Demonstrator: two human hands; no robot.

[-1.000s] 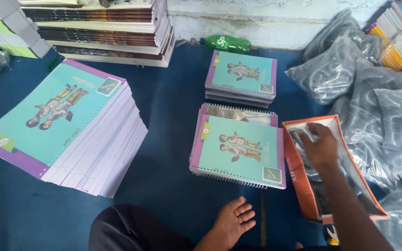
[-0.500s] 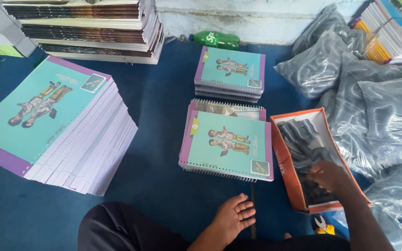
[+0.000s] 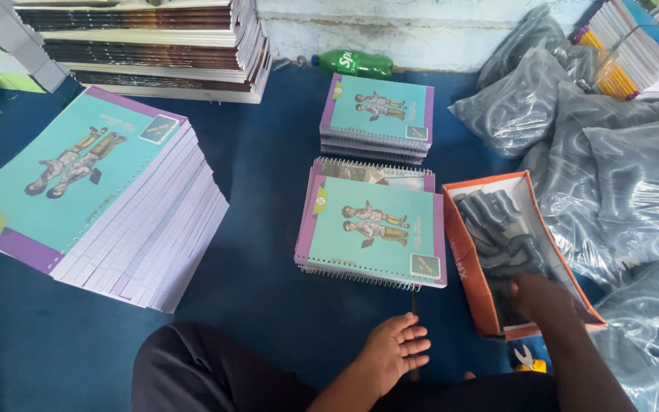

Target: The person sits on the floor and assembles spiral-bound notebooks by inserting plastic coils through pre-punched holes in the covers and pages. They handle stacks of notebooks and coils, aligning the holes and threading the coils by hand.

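The left hand [image 3: 397,352] rests flat on the blue floor [image 3: 268,198], fingers spread and empty. The right hand [image 3: 537,296] reaches into the orange box [image 3: 461,252] of dark grey plastic spirals [image 3: 497,225]; whether its fingers grip anything cannot be told. Beside the box lies a stack of teal, purple-edged spiral notebooks [image 3: 371,229].

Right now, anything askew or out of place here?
Mostly tidy. The big unbound stack at left leans, its sheets fanned out rather than squared. A green bottle lies on its side by the wall among the books.
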